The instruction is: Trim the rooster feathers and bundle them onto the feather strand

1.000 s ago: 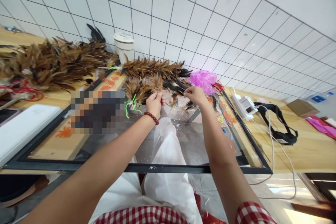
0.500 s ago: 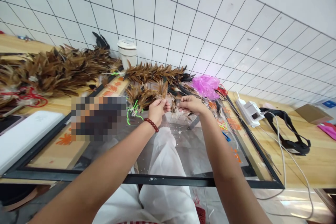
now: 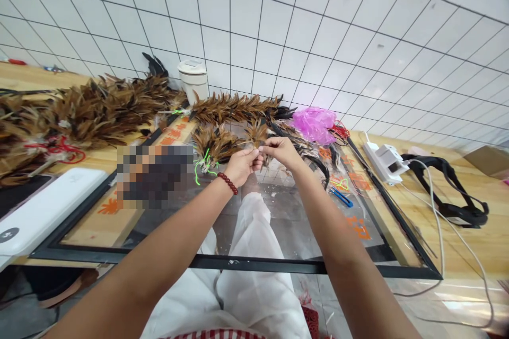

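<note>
My left hand [image 3: 243, 165] and my right hand [image 3: 280, 150] meet over the glass table top [image 3: 278, 212], fingertips pinched together on a small tuft of brown feathers [image 3: 256, 133]. A red bead bracelet sits on my left wrist. Just left of my hands lies a loose bunch of brown feathers [image 3: 212, 144] tied with bright green string [image 3: 203, 165]. Behind them a long brown feather strip [image 3: 234, 107] lies along the wall. A crumpled pink plastic bag [image 3: 313, 123] lies right of my right hand.
A big heap of brown feathers [image 3: 87, 111] covers the wooden bench at left, with red cord [image 3: 59, 149]. A white lidded cup [image 3: 192, 79] stands by the tiled wall. A white flat device [image 3: 43, 206] lies front left. A power strip [image 3: 384, 161], cables and a black strap [image 3: 457, 196] lie right.
My right hand came left from beside the pink bag to meet my left hand, and both now pinch the same feather tuft. The view shifted slightly.
</note>
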### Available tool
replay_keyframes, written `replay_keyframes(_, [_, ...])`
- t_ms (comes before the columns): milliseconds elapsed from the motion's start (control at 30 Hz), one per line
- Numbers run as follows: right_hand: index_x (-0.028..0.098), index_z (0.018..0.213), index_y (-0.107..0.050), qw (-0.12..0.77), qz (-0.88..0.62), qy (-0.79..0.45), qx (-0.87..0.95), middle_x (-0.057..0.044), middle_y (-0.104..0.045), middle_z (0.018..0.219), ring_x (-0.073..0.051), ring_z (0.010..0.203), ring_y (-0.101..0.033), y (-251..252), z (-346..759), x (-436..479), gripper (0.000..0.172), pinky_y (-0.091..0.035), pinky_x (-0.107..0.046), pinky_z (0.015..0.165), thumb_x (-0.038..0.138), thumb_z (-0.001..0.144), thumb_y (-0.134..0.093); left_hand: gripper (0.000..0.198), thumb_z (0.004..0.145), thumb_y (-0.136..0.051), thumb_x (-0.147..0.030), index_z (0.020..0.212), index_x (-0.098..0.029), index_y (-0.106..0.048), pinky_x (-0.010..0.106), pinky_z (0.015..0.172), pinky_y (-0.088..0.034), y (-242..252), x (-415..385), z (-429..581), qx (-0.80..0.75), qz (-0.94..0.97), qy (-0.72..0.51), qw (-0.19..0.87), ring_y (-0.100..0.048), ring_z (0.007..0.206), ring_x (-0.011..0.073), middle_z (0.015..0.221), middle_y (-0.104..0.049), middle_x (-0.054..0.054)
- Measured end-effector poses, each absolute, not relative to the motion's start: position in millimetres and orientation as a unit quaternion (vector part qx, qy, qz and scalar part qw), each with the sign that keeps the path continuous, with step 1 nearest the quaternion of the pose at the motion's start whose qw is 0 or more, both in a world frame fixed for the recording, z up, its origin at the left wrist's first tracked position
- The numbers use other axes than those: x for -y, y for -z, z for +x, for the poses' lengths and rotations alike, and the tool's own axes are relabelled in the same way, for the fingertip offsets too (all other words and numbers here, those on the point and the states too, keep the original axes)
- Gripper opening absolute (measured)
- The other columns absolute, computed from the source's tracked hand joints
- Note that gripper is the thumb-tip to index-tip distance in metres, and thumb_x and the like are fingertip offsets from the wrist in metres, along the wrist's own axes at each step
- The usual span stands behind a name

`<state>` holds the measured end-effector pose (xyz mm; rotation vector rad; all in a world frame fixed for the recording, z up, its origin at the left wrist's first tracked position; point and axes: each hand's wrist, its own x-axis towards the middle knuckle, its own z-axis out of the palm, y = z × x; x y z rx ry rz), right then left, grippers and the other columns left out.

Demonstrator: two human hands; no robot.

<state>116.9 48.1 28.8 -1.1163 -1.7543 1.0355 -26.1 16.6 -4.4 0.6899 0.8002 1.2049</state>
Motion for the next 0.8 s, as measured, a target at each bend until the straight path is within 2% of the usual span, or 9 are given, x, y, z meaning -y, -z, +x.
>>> replay_keyframes(100, [0.016,0.061,-0.056,0.401,-0.43,-0.421,0.691,0.005,-0.048,0.056,-0.007,0.053,-0.038,-31,118,-48,0.027,-0.03,-0.022,0.053,0.04,0.063,-0.07,0.013,0.075,-0.068,-0.017,0.068,-0.008,-0.061,0.016,0.044,-0.038,3,-17,-29,-0.353,0.347,-0.529,0.69,-0.049,0.046,0.0051,0.057,-0.055,0.001])
replay_keyframes(233, [0.016,0.062,-0.058,0.383,-0.429,-0.405,0.71,0.004,-0.052,0.057,-0.009,0.054,-0.042,-36,122,-48,0.027,-0.033,-0.022,0.054,0.042,0.068,-0.067,0.019,0.069,-0.074,-0.022,0.064,-0.008,-0.061,0.018,0.044,-0.038,2,-17,-31,-0.356,0.4,-0.508,0.674,-0.049,0.046,0.0063,0.057,-0.056,0.002])
replay_keyframes(367, [0.017,0.073,-0.066,0.33,-0.491,-0.286,0.753,0.003,-0.058,0.063,-0.01,0.059,-0.047,-37,129,-50,0.009,-0.037,-0.023,0.06,0.026,0.072,-0.065,0.021,0.068,-0.074,-0.026,0.071,-0.008,-0.063,0.017,0.044,-0.037,4,-21,-33,-0.361,0.375,-0.556,0.648,-0.047,0.045,0.0047,0.056,-0.054,0.0])
replay_keyframes(400, [0.018,0.078,-0.069,0.304,-0.497,-0.25,0.773,0.002,-0.06,0.067,-0.01,0.062,-0.05,-36,131,-51,0.008,-0.038,-0.023,0.063,0.019,0.072,-0.064,0.021,0.068,-0.074,-0.026,0.072,-0.009,-0.063,0.016,0.045,-0.037,4,-23,-34,-0.363,0.357,-0.579,0.637,-0.047,0.046,0.0044,0.056,-0.054,-0.001])
replay_keyframes(500, [0.021,0.09,-0.073,0.218,-0.447,-0.171,0.85,-0.002,-0.065,0.088,-0.013,0.079,-0.057,-27,133,-54,0.03,-0.041,-0.025,0.075,0.004,0.07,-0.057,0.019,0.07,-0.072,-0.025,0.074,-0.009,-0.062,0.016,0.046,-0.038,5,-26,-37,-0.371,0.309,-0.624,0.614,-0.047,0.047,0.0042,0.057,-0.054,-0.001])
replay_keyframes(567, [0.024,0.094,-0.073,0.189,-0.406,-0.134,0.884,-0.005,-0.063,0.103,-0.016,0.095,-0.056,-18,134,-58,0.036,-0.04,-0.028,0.085,0.002,0.072,-0.055,0.018,0.07,-0.072,-0.024,0.074,-0.01,-0.062,0.016,0.047,-0.037,6,-28,-37,-0.378,0.294,-0.633,0.609,-0.047,0.047,0.0041,0.057,-0.054,-0.001])
replay_keyframes(633, [0.025,0.09,-0.073,0.172,-0.396,-0.1,0.896,-0.005,-0.061,0.11,-0.019,0.104,-0.053,-10,136,-61,0.03,-0.038,-0.032,0.089,0.006,0.075,-0.056,0.018,0.071,-0.071,-0.025,0.074,-0.01,-0.061,0.016,0.047,-0.037,7,-28,-37,-0.384,0.293,-0.632,0.607,-0.048,0.047,0.0042,0.057,-0.054,-0.001])
replay_keyframes(700, [0.024,0.082,-0.073,0.171,-0.401,-0.088,0.896,-0.006,-0.062,0.11,-0.02,0.105,-0.053,-8,141,-63,0.021,-0.038,-0.033,0.089,0.01,0.075,-0.058,0.018,0.072,-0.071,-0.025,0.074,-0.01,-0.061,0.016,0.047,-0.037,7,-28,-36,-0.385,0.3,-0.63,0.604,-0.048,0.047,0.0044,0.057,-0.054,-0.001])
replay_keyframes(800, [0.018,0.083,-0.069,0.21,-0.42,-0.106,0.877,-0.005,-0.066,0.096,-0.017,0.092,-0.056,-19,147,-61,0.02,-0.039,-0.027,0.082,0.008,0.076,-0.054,0.017,0.073,-0.07,-0.024,0.074,-0.01,-0.061,0.017,0.047,-0.038,8,-27,-35,-0.388,0.309,-0.627,0.601,-0.048,0.047,0.0047,0.057,-0.055,-0.001])
